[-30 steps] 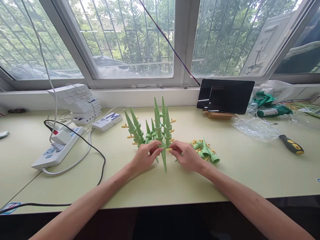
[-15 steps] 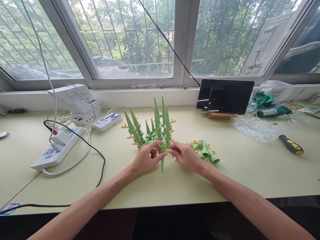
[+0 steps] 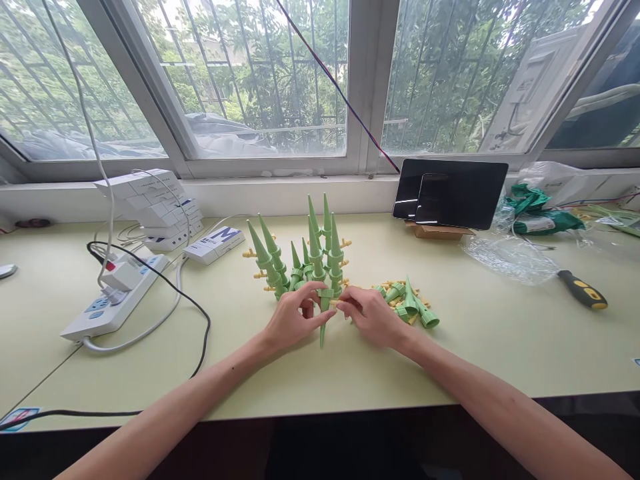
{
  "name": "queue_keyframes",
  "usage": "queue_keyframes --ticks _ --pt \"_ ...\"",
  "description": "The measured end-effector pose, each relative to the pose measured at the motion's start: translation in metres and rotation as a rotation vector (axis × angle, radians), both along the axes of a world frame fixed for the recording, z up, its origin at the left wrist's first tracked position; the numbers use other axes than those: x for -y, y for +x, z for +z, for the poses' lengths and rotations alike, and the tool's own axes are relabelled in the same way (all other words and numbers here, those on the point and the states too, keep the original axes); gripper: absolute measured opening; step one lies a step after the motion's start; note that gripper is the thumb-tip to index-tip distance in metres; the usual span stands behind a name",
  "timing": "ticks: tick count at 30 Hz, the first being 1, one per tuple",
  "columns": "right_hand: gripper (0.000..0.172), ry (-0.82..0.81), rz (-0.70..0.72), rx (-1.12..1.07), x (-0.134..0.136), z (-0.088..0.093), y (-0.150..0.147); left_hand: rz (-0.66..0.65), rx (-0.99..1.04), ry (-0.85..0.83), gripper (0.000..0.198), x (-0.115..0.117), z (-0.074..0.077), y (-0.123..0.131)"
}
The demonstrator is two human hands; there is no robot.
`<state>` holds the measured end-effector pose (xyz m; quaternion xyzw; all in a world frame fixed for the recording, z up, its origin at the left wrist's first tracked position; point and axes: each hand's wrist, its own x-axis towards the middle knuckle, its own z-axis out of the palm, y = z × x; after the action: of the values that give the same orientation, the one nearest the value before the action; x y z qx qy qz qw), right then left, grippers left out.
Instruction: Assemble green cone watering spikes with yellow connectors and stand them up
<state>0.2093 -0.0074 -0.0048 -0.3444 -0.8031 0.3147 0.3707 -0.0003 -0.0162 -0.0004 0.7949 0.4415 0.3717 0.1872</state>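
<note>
Pinched in my left hand (image 3: 294, 315) is a green plastic watering spike (image 3: 325, 304), its pointed tip slanting down toward the desk. My right hand (image 3: 374, 316) closes thumb and forefinger on a small yellow valve (image 3: 334, 303) at the spike's side; how deep the valve sits cannot be made out. Just beyond my hands stand stacks of green spikes (image 3: 315, 248), points up, with yellow valves sticking out sideways. To the right of my right hand lies a pile of loose green spikes (image 3: 410, 301) and yellow valves.
On the left are a white power strip (image 3: 117, 300) with cables, a small white box (image 3: 215, 244) and stacked white boxes (image 3: 155, 200). At the back right stand a dark tablet (image 3: 465, 193), clear plastic wrap (image 3: 510, 257) and a screwdriver (image 3: 583, 289). Windows rise behind the desk.
The spike's tip has swung slightly left and down. My right fingers and the yellow valve have shifted a little left and down against the spike. The stacks and pile are unchanged.
</note>
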Motion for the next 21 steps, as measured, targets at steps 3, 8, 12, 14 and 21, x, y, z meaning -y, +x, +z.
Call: queue_keyframes --ticks 3,8,12,14,21 --pt "0.020 0.003 -0.002 0.004 0.0001 -0.0003 -0.0001 0.005 0.001 0.001 0.036 0.0003 0.0002 0.0006" --pt "0.022 0.012 0.000 0.012 -0.0003 -0.0006 -0.0007 0.002 0.000 0.015 0.034 0.0006 0.0001 0.0011" --pt "0.024 0.017 0.002 0.030 -0.0003 0.0005 -0.0014 -0.001 -0.001 0.032 0.033 0.0010 -0.0003 0.0015" --pt "0.025 0.021 0.005 0.040 -0.0002 0.0009 -0.0016 -0.003 -0.002 0.040 0.032 0.0013 -0.0003 0.0018" --pt "0.029 0.028 0.000 0.084 -0.0006 -0.0002 -0.0012 -0.005 -0.001 0.074 0.032 0.0022 -0.0003 0.0027"
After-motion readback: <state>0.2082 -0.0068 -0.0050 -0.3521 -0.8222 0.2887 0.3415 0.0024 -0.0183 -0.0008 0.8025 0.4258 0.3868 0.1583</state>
